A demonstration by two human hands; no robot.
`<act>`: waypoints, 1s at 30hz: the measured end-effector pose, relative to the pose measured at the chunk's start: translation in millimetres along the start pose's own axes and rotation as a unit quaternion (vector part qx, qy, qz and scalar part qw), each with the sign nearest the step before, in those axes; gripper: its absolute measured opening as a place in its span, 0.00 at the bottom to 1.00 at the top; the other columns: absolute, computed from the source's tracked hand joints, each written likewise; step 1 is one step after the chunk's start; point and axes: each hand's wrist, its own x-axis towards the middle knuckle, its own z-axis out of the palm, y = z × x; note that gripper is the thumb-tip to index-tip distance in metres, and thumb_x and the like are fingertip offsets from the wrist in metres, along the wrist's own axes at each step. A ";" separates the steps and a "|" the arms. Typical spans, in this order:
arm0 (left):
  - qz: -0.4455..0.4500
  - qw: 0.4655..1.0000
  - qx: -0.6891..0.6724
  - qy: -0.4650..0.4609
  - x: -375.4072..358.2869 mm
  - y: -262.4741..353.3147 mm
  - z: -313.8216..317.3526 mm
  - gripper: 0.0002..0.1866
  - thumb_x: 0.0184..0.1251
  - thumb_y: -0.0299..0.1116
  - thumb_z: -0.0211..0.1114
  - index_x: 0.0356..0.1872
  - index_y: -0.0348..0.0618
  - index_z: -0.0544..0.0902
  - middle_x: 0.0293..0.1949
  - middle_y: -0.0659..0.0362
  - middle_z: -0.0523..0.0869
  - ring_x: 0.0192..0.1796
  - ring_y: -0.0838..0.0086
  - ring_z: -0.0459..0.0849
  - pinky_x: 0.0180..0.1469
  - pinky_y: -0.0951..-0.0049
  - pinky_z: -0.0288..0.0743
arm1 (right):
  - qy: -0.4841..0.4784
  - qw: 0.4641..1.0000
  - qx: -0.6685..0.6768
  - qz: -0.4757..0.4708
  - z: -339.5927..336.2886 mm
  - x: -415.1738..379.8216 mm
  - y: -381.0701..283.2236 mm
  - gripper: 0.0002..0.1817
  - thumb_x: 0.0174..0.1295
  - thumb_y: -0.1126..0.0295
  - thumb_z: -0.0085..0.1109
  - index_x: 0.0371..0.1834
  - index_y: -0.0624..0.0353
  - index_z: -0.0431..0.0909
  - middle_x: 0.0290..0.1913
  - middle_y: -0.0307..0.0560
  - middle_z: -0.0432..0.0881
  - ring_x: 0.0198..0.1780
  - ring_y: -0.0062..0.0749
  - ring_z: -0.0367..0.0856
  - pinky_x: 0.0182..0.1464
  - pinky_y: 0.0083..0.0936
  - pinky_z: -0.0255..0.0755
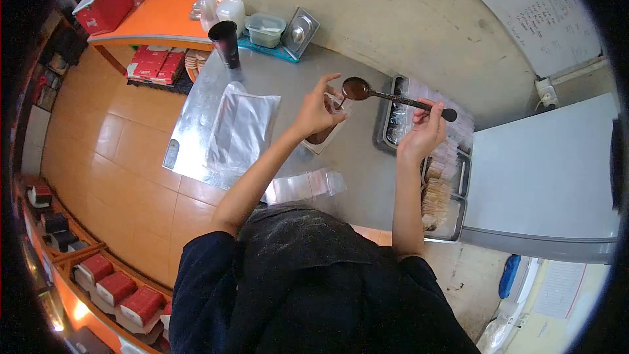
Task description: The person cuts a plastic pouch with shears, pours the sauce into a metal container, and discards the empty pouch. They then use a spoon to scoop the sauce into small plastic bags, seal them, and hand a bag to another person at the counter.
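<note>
My right hand (422, 134) grips the handle of a dark, long-handled spoon (357, 89), held nearly level. Dark brown sauce coats the spoon's bowl, and a thin dark streak hangs at its left edge. Just left of the bowl, my left hand (317, 111) has its fingers curled round a small clear plastic bag (339, 107), which sits close under the spoon. Below that hand stands a pale-rimmed container (318, 149) with brown contents, partly hidden by the hand. A row of flat clear bags (304, 187) lies near the table's front edge.
Metal trays (383, 132) of filled small packets stand on the right, beside a white fridge (544, 170). A silver pouch (241, 128) lies on the steel table (193, 137). A black cup (226, 44) and a lidded tub (265, 31) stand at the back left.
</note>
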 end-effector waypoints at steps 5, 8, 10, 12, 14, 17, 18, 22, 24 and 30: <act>0.008 1.000 0.017 0.005 0.0 -1.0 -1.0 0.48 0.39 0.27 0.78 0.68 0.48 0.64 0.40 0.54 0.85 0.28 0.72 0.83 0.34 0.72 0.79 | -0.028 0.999 0.002 -0.045 2.1 -0.7 -2.5 0.22 0.73 0.57 0.54 0.31 0.68 0.80 0.30 0.46 0.81 0.27 0.18 0.70 0.31 0.17 0.63; 0.006 1.000 0.014 0.003 -0.6 -0.1 -2.2 0.48 0.39 0.27 0.77 0.68 0.48 0.64 0.40 0.53 0.85 0.28 0.72 0.83 0.34 0.72 0.79 | -0.037 0.997 -0.019 -0.061 3.0 -4.6 -5.6 0.23 0.73 0.57 0.54 0.31 0.69 0.80 0.32 0.48 0.83 0.28 0.18 0.71 0.32 0.17 0.64; 0.005 1.000 0.009 0.002 -0.7 -0.6 -2.7 0.48 0.39 0.27 0.77 0.68 0.47 0.64 0.39 0.54 0.85 0.28 0.72 0.83 0.34 0.72 0.79 | -0.041 0.995 -0.038 -0.087 5.3 -5.9 -6.2 0.24 0.73 0.57 0.53 0.30 0.70 0.81 0.31 0.48 0.83 0.26 0.18 0.72 0.30 0.17 0.64; 0.007 1.000 0.003 0.002 -0.9 -1.0 -3.1 0.47 0.39 0.27 0.77 0.68 0.47 0.64 0.39 0.54 0.85 0.27 0.72 0.83 0.33 0.73 0.79 | -0.042 0.990 -0.054 -0.127 9.1 -7.5 -6.2 0.26 0.74 0.57 0.52 0.28 0.70 0.82 0.26 0.46 0.83 0.23 0.18 0.71 0.28 0.15 0.63; 0.010 1.000 0.013 0.010 -1.3 -0.2 -3.1 0.47 0.39 0.27 0.76 0.68 0.47 0.64 0.38 0.54 0.84 0.27 0.73 0.83 0.33 0.73 0.79 | -0.067 0.987 -0.080 -0.126 7.8 -12.2 -9.5 0.25 0.74 0.56 0.52 0.30 0.70 0.82 0.31 0.48 0.83 0.26 0.18 0.72 0.30 0.16 0.64; 0.015 1.000 0.018 0.018 -2.0 -0.3 -2.8 0.47 0.39 0.27 0.76 0.67 0.47 0.65 0.37 0.54 0.84 0.26 0.73 0.82 0.32 0.73 0.78 | -0.090 0.980 -0.111 -0.138 7.2 -17.2 -10.1 0.25 0.74 0.56 0.51 0.30 0.69 0.81 0.33 0.48 0.84 0.26 0.18 0.73 0.31 0.16 0.64; 0.017 0.999 0.019 0.020 -2.1 -0.6 -3.1 0.47 0.39 0.27 0.76 0.67 0.47 0.65 0.37 0.54 0.84 0.26 0.73 0.82 0.32 0.73 0.78 | -0.095 0.977 -0.120 -0.145 8.0 -18.4 -9.1 0.25 0.75 0.56 0.50 0.30 0.69 0.82 0.33 0.48 0.84 0.26 0.18 0.73 0.31 0.16 0.64; 0.014 1.000 0.012 0.024 -3.9 -1.3 -4.1 0.47 0.39 0.27 0.76 0.67 0.47 0.65 0.38 0.55 0.84 0.25 0.74 0.81 0.32 0.73 0.78 | -0.113 0.973 -0.127 -0.156 9.2 -23.6 -3.0 0.23 0.75 0.59 0.50 0.30 0.69 0.81 0.33 0.47 0.84 0.26 0.19 0.73 0.30 0.16 0.65; 0.013 1.000 0.000 0.024 -4.7 -2.2 -4.6 0.47 0.39 0.27 0.76 0.68 0.48 0.65 0.38 0.55 0.83 0.25 0.74 0.81 0.32 0.73 0.78 | -0.133 0.968 -0.129 -0.168 7.5 -24.7 0.2 0.21 0.75 0.63 0.51 0.29 0.69 0.81 0.34 0.48 0.85 0.27 0.19 0.73 0.30 0.16 0.66; 0.005 1.000 0.001 0.028 -6.7 -7.9 -7.1 0.46 0.40 0.27 0.75 0.68 0.48 0.65 0.40 0.54 0.82 0.28 0.73 0.82 0.33 0.73 0.78 | -0.118 0.977 -0.108 -0.143 5.3 -21.8 14.6 0.22 0.75 0.61 0.51 0.28 0.69 0.80 0.33 0.49 0.85 0.26 0.18 0.74 0.29 0.16 0.65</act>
